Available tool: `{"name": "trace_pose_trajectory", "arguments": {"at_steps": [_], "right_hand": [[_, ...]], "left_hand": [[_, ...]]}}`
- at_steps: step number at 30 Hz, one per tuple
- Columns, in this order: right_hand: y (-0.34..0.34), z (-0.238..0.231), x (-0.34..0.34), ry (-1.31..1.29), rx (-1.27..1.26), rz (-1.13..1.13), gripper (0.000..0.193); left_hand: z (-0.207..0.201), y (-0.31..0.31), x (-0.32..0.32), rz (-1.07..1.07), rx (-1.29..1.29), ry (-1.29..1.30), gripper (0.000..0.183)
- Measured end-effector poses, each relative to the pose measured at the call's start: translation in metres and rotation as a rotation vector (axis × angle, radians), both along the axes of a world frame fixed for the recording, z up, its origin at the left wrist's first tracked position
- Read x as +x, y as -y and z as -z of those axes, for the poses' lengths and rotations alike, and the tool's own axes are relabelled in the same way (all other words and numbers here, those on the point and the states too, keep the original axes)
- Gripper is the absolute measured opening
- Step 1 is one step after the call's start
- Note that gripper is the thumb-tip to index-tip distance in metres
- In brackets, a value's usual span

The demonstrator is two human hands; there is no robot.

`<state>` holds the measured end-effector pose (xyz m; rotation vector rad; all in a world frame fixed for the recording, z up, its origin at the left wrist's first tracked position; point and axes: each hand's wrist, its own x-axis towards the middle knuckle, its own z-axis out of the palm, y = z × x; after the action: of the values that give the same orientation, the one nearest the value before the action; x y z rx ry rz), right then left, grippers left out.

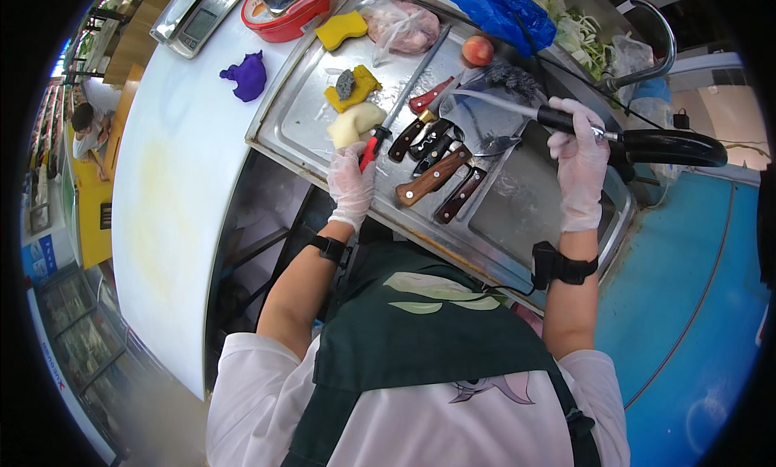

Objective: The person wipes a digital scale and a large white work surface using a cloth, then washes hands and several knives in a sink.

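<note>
My left hand, in a clear glove, is closed at the lower end of the red and black handle of what looks like a sharpening steel. Its long, thin shaft slants away across the steel tray. My right hand, also gloved, grips a black tap nozzle joined to a thick black hose. A pale streak, apparently water, runs left from the nozzle toward the knives. Between my hands lie several knives, including one with a brown wooden handle and one with a red handle.
Beyond the knives are a yellow sponge, a yellow cloth, bagged meat and a peach-like fruit. A blue bag and curved tap stand farther right. The white counter holds a scale.
</note>
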<state>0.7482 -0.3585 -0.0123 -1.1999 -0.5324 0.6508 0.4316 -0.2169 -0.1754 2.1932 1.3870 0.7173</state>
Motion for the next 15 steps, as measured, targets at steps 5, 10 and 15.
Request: {"name": "trace_pose_trajectory", "arguments": {"at_steps": [5,10,15], "right_hand": [[-0.002,0.002,0.0,0.018,-0.028,0.044,0.022],[0.003,0.003,0.003,-0.021,-0.004,-0.032,0.022],[0.003,-0.008,-0.004,0.01,-0.059,0.053,0.022]], "left_hand": [[-0.022,0.001,0.023,0.112,0.096,-0.111,0.038],[-0.037,-0.009,0.06,0.411,-0.023,-0.063,0.04],[-0.012,-0.026,0.072,0.529,0.107,-0.19,0.026]]}}
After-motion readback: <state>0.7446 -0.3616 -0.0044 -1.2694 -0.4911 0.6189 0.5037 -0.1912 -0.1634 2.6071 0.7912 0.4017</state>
